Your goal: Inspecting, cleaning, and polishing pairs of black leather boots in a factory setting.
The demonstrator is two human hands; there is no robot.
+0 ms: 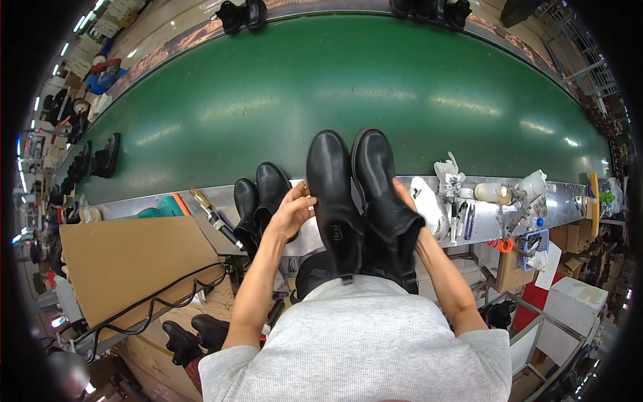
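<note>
Two black ankle boots, the left boot (328, 177) and the right boot (376, 175), are side by side in front of me, toes pointing away and openings toward my body. My right hand (404, 195) grips the outer side of the right boot, which hides most of its fingers. At the left boot's outer side is my left hand (293, 210), its fingers bent but apart, with the tips at or very near the leather. Just left of that hand, another pair of black boots (271, 182) sits at the bench edge.
A green conveyor belt (281, 80) runs ahead, with more black shoes (106, 155) along it. The metal ledge (435, 244) holds a white glove (449, 173), a jar (492, 193) and pens (469, 221). Cardboard (134, 268) and a black cable (157, 299) lie at left.
</note>
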